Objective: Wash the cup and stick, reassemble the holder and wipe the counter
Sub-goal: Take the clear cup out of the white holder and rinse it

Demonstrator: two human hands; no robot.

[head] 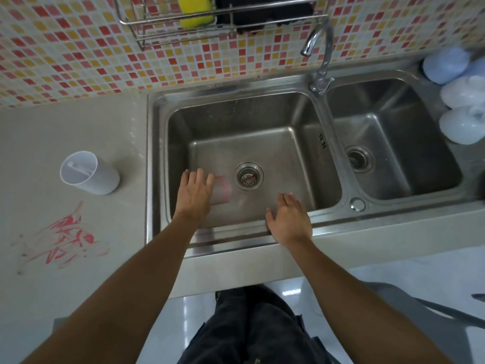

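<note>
- My left hand [195, 190] is over the left basin of the sink [325, 119], its grip round a translucent cup [223, 191] with a pink tint, blurred.
- My right hand [290, 219] hovers at the near rim, fingers spread, grip released and holding nothing.
- A white holder [88, 173] stands on the bench [78, 132], left of the sink.
- Red scribbles [65, 237] mark the bench nearer me.
- The tap [319, 52] rises at the far edge between the basins.

Left hand [195, 190] on cup [223, 191] in sink [301, 143], right hand [288, 219] spread
</note>
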